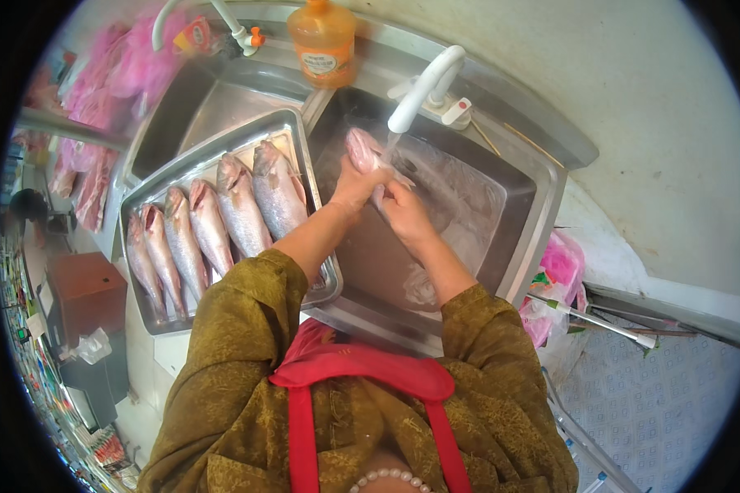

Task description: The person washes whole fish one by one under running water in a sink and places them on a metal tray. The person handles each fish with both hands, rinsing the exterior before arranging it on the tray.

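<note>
Water runs from a white faucet (416, 92) onto a whole fish (365, 151) that I hold over the stainless steel sink basin (370, 265). My left hand (359, 185) grips the fish near its head, which points away from me. Further down the body, my right hand (402, 209) is closed around its rear part; the tail is mostly hidden. Cloudy, rippling water covers the basin's bottom. To my left, a metal tray (231, 140) holds several silvery fish (240, 203) in a row, heads away from me. My left forearm covers part of the tray's right side.
An orange plastic jug (322, 46) stands on the sink's back ledge. A second basin (246, 92) lies behind the tray, under another white faucet (237, 31). Pink plastic bags (117, 68) hang at left. Thin sticks (533, 143) rest by the wall; a metal pole (592, 320) juts out at right.
</note>
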`<state>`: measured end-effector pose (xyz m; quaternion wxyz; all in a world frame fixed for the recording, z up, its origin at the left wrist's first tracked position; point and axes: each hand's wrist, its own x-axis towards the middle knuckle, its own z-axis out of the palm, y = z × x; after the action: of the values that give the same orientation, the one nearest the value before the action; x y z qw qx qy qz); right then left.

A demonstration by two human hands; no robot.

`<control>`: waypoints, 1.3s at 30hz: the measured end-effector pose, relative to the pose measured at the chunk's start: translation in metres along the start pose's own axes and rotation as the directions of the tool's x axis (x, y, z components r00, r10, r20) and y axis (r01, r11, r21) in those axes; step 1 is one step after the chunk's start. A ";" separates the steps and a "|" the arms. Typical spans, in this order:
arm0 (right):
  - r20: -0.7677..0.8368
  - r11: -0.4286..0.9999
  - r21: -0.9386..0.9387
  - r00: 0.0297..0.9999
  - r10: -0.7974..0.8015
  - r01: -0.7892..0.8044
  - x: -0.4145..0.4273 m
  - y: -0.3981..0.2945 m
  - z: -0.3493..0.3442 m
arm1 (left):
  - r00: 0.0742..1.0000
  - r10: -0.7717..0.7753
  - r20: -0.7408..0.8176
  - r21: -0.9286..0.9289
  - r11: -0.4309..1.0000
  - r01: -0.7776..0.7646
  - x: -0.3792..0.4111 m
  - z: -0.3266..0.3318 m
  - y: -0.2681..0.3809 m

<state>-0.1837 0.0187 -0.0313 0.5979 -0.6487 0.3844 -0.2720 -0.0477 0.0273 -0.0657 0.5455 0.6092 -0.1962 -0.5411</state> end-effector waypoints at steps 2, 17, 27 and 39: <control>0.014 0.995 0.023 0.995 0.099 -0.099 0.002 0.015 -0.004 | 0.998 0.012 0.068 0.043 0.999 -0.015 -0.001 0.001 0.005; 0.178 0.724 -0.677 0.984 -0.012 0.131 -0.012 0.003 -0.032 | 0.996 0.055 0.069 -0.040 0.998 -0.052 0.009 -0.009 0.030; 0.316 0.559 -0.786 0.949 -0.005 0.265 0.008 -0.009 -0.014 | 0.995 0.100 -0.027 -0.012 0.995 -0.101 0.008 -0.003 0.014; 0.258 0.377 -0.882 0.959 -0.114 0.282 -0.007 0.027 -0.021 | 0.976 0.078 -0.204 0.055 0.996 -0.068 0.005 -0.007 0.012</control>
<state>-0.2090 0.0131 -0.0546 0.1374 -0.9289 0.3419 -0.0371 -0.0362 0.0225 -0.0589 0.5676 0.6672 -0.1738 -0.4500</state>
